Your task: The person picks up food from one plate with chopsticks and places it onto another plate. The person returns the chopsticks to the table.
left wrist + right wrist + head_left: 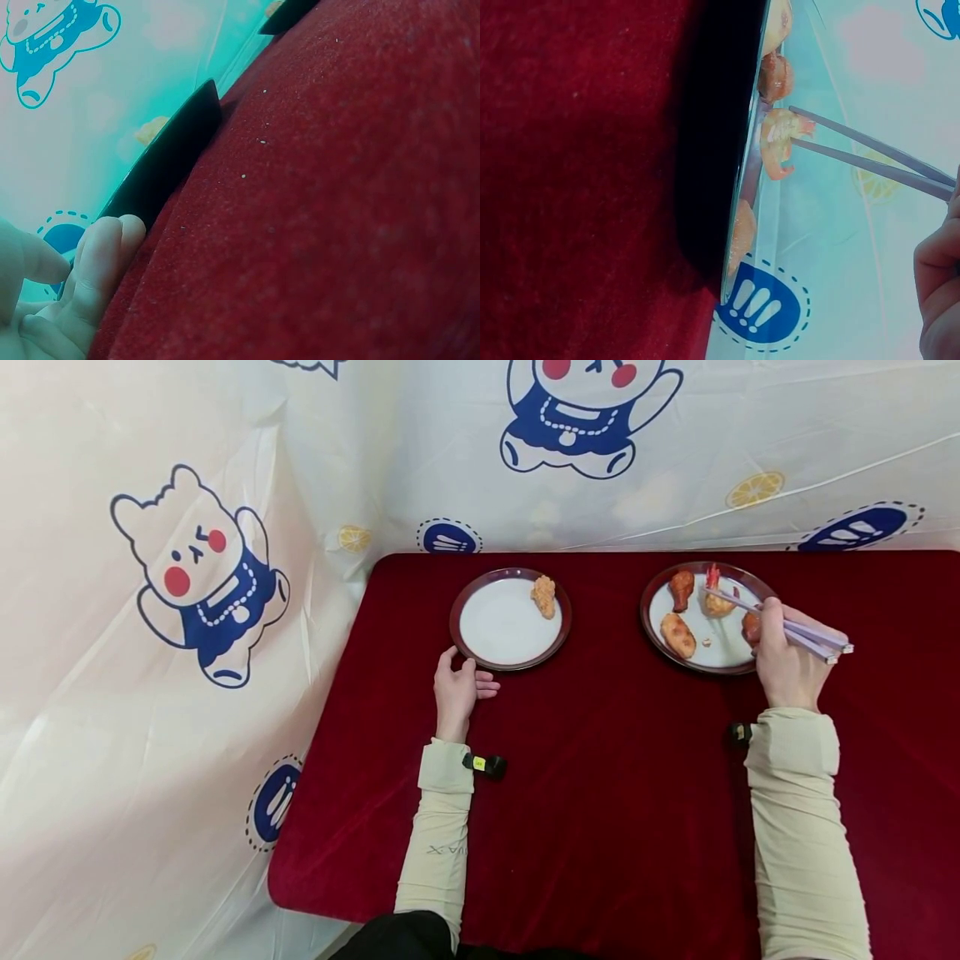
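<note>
My right hand (791, 656) grips a pair of light purple chopsticks (806, 635) over the right plate (701, 670). Their tips are at the red tail of a fried shrimp (718, 603); in the right wrist view the chopsticks (877, 165) straddle the tail of the upright shrimp (775, 139). Around it lie a drumstick (681, 587), a golden-brown oval piece (678, 636) and a brown piece (752, 628) partly hidden by my hand. My left hand (457, 693) touches the near left rim of the left plate (498, 639), fingers relaxed. That plate bears one piece of fried chicken (543, 597).
Both brown-rimmed plates stand near the back of a table covered with dark red cloth (600, 793). A printed white curtain (450, 452) hangs behind and along the left side. A small crumb (707, 642) lies on the right plate.
</note>
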The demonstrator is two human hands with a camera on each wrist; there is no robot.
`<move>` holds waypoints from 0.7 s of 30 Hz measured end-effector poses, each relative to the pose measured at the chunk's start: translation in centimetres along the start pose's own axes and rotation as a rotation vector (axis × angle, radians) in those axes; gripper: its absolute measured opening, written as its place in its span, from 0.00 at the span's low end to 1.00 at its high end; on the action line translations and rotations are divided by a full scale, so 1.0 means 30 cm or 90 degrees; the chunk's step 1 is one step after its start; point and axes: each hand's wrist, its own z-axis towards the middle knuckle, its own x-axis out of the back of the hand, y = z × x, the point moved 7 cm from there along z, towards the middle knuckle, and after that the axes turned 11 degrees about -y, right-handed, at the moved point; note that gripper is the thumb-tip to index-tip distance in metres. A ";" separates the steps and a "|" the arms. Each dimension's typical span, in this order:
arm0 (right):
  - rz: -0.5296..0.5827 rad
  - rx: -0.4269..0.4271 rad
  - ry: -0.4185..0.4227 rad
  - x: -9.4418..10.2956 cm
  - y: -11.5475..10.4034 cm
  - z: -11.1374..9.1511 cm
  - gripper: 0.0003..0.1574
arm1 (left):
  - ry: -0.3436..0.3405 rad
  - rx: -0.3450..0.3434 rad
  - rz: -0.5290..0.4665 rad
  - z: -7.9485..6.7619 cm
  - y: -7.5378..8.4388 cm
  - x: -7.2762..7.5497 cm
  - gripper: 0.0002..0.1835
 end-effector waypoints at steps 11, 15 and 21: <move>0.070 -0.028 0.040 0.018 0.007 -0.020 0.20 | 0.000 -0.007 -0.007 0.000 0.003 -0.003 0.30; 0.097 -0.021 0.055 0.024 0.006 -0.022 0.18 | 0.000 -0.012 -0.011 -0.001 0.004 -0.004 0.30; 0.129 -0.018 0.068 0.027 0.005 -0.025 0.16 | 0.001 -0.014 -0.008 0.000 0.005 -0.005 0.30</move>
